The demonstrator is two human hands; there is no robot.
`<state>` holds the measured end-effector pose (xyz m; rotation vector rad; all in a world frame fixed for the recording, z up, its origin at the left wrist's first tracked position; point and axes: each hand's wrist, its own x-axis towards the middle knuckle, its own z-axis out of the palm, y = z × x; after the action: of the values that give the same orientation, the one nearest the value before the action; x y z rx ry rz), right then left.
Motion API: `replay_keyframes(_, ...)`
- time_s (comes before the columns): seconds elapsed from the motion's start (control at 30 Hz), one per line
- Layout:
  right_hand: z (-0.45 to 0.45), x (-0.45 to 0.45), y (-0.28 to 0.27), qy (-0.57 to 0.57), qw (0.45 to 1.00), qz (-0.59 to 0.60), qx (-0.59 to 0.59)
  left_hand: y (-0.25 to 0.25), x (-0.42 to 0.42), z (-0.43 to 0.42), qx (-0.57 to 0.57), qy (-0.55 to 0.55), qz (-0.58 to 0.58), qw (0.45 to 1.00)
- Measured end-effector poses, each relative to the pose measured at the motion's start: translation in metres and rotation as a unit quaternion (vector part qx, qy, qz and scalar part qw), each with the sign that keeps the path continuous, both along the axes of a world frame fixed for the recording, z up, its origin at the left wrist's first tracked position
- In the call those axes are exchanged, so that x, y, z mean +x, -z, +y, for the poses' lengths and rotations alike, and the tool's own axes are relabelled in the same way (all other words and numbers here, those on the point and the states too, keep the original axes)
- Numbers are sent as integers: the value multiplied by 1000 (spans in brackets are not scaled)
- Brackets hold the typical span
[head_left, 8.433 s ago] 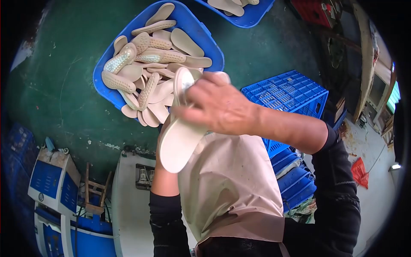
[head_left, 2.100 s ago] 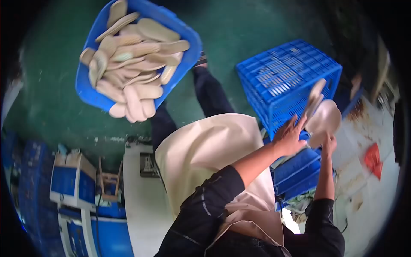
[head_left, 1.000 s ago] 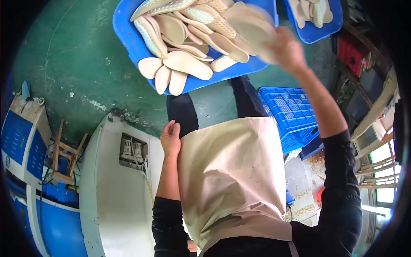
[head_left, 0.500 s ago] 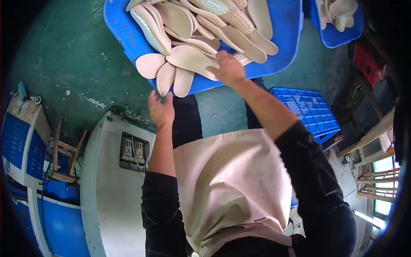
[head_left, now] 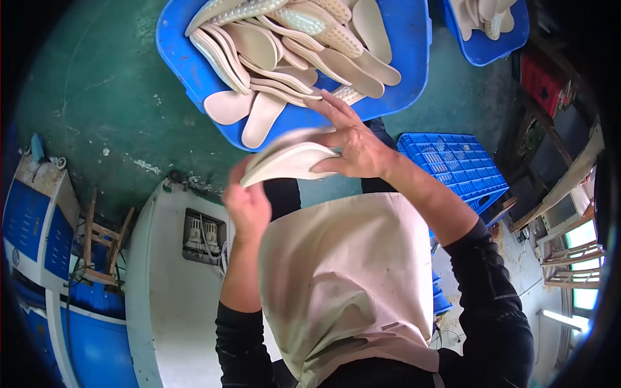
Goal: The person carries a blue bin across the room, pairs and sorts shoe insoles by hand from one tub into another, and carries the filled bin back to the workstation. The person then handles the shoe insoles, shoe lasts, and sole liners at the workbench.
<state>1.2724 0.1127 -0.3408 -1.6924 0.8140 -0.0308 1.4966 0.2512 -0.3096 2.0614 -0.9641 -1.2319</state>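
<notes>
A pair of beige shoe insoles (head_left: pixel 291 163) is held between my two hands, just in front of the bin; the rear one is smeared by motion. My right hand (head_left: pixel 359 147) grips them at their right end, thumb below and some fingers stretched upward. At the left end, my left hand (head_left: pixel 248 204) has its fingers closed around the tip, partly blurred. Beyond them is a large blue bin (head_left: pixel 414 77) heaped with similar insoles (head_left: pixel 259 48), some with dotted, shiny undersides. Two loose insoles (head_left: pixel 264 119) lie over the bin's near edge.
A second blue bin (head_left: pixel 488 53) with insoles stands at the upper right. To the right is a blue plastic crate (head_left: pixel 453 161). A pale machine cabinet (head_left: pixel 171 284) stands at the left, near a wooden stool (head_left: pixel 100 246). The floor (head_left: pixel 97 84) is green.
My right hand has drawn the insoles off the bin's near edge toward me. My left hand has closed on their other end. The bins sit slightly further left and higher in view.
</notes>
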Motion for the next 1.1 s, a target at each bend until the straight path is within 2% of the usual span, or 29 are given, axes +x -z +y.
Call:
replay_keyframes(0.03, -13, -10, -7, -57, 998, 2, -13, -7, -13, -13, -2, -3, 49, 999)
replay_keyframes(0.07, -16, -28, -10, -15, 993, 35, 111, -11, -25, -26, -5, -6, 97, 995)
replay_keyframes(0.13, -48, -55, -38, 19, 990, 88, 107, -20, -49, -52, 57, -66, 229, 970)
replay_keyframes(0.17, -64, -78, -46, 38, 987, 142, 63, -14, -64, -53, 73, -124, 301, 943)
replay_keyframes(0.2, -80, -104, -53, 57, 979, 197, 21, -7, -72, -54, 95, -123, 313, 937)
replay_keyframes(0.27, -115, -155, -64, 227, 929, 281, 84, 7, -80, -44, 156, -101, 288, 940)
replay_keyframes(0.33, -157, -242, -43, 286, 886, 357, 73, 24, -78, -24, 182, -91, 251, 946)
replay_keyframes(0.4, -186, -258, -49, 171, 880, 399, -193, 44, -65, 2, 212, -108, 197, 951)
replay_keyframes(0.43, -181, -262, -38, 169, 881, 400, -189, 61, -55, 19, 203, -132, 159, 957)
replay_keyframes(0.5, -155, -272, -11, 165, 829, 419, -330, 77, -28, 27, 207, -143, 55, 966)
replay_keyframes(0.53, -130, -243, -4, 189, 865, 400, -237, 78, -11, 23, 221, -128, -12, 967)
replay_keyframes(0.57, -98, -203, 6, 213, 890, 377, -141, 96, 6, 34, 202, -188, -2, 961)
replay_keyframes(0.6, -51, -189, 46, 310, 935, 171, 13, 114, 18, 43, 179, -246, 6, 953)
replay_keyframes(0.63, -5, -174, 86, 394, 899, -25, 188, 114, 27, 31, 199, -268, -8, 943)
replay_keyframes(0.7, 41, -60, 100, 254, 886, 283, 264, 139, 37, 24, 185, -283, -6, 941)
replay_keyframes(0.73, 73, -24, 130, 281, 874, 264, 297, 152, 42, 21, 172, -301, -3, 938)
replay_keyframes(0.77, 87, 19, 150, 299, 810, 345, 368, 157, 46, 9, 208, -252, -14, 945)
replay_keyframes(0.8, 104, 54, 172, 363, 747, 322, 454, 169, 49, 5, 199, -251, 35, 947)
replay_keyframes(0.87, 143, 112, 223, 529, 603, 263, 536, 186, 46, -7, 283, -245, -138, 917)
replay_keyframes(0.9, 149, 136, 234, 532, 597, 262, 540, 183, 42, -18, 286, -238, -140, 918)
replay_keyframes(0.97, 157, 166, 240, 615, 524, 234, 541, 171, 33, -33, 312, -174, -189, 915)
replay_keyframes(1.0, 158, 166, 230, 616, 517, 240, 543, 174, 37, -27, 320, -170, -187, 913)
replay_keyframes(1.1, 144, 137, 171, 531, 592, 118, 595, 181, 40, -18, 285, -126, -232, 921)
